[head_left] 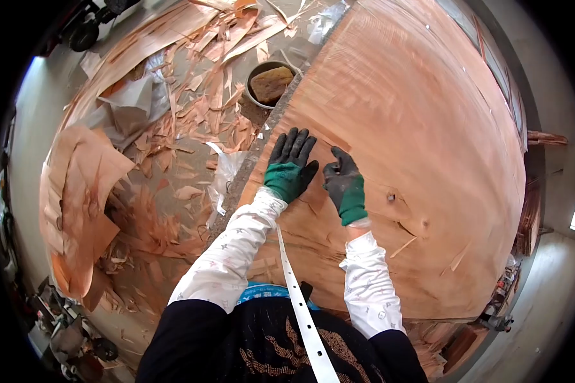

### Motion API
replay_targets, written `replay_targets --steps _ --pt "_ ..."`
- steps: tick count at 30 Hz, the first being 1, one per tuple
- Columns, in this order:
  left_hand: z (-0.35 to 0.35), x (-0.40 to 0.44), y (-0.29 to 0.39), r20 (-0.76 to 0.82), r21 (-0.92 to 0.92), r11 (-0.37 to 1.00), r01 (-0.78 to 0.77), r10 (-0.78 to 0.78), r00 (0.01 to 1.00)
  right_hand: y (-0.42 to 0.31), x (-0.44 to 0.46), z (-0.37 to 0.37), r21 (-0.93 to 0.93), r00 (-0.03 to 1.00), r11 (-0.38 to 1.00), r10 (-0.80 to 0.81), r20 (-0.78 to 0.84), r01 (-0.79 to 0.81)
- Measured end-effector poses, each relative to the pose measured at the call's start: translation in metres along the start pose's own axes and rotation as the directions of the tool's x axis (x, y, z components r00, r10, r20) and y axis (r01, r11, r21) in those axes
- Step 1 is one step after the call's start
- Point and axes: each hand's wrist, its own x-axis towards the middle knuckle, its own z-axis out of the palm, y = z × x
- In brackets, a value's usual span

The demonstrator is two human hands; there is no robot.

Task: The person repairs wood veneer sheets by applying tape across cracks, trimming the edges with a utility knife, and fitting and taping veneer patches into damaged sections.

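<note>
A wide sheet of wood veneer lies before me, with knots and a short dark crack to the right of my hands. My left hand, in a black-and-green glove, rests flat on it near its left edge, fingers stretched out. Just to the right is my right hand, gloved alike, its fingers curled and the index finger pointing forward. Whatever it may hold is hidden in the glove. A small strip of veneer sits just ahead of that hand.
Torn veneer scraps cover the floor on the left, with a large curled piece. A round bucket containing a brown block stands beside the stack's left edge. A white strap with holes hangs down my front.
</note>
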Motion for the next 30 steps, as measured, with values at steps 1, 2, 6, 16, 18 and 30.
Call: replay_targets --steps 1,2,6,16,18,30 --pt "0.001 0.000 0.000 -0.002 0.008 1.000 -0.002 0.002 1.000 0.001 0.002 0.007 -0.032 0.999 0.998 -0.055 -0.004 0.054" --pt "0.001 0.000 0.001 -0.005 0.017 1.000 -0.004 0.004 1.000 0.011 0.007 0.013 -0.019 0.998 0.998 -0.065 0.006 0.065" --pt "0.000 0.001 0.000 0.015 0.035 0.999 -0.028 0.028 0.999 0.045 0.023 0.032 0.069 0.999 0.997 -0.035 0.041 0.032" --pt "-0.060 0.069 -0.054 0.603 0.189 0.957 -0.219 0.063 0.796 -0.006 0.013 0.011 0.043 0.962 0.972 0.219 0.165 -0.229" --pt "-0.055 0.073 -0.058 0.662 0.226 0.950 -0.216 0.013 0.749 -0.001 0.021 0.007 0.056 0.932 0.958 0.259 0.255 -0.282" --pt "-0.049 0.081 -0.055 0.709 0.254 0.948 -0.191 -0.048 0.704 -0.045 0.091 0.025 -0.529 0.949 0.788 -0.269 0.162 0.314"
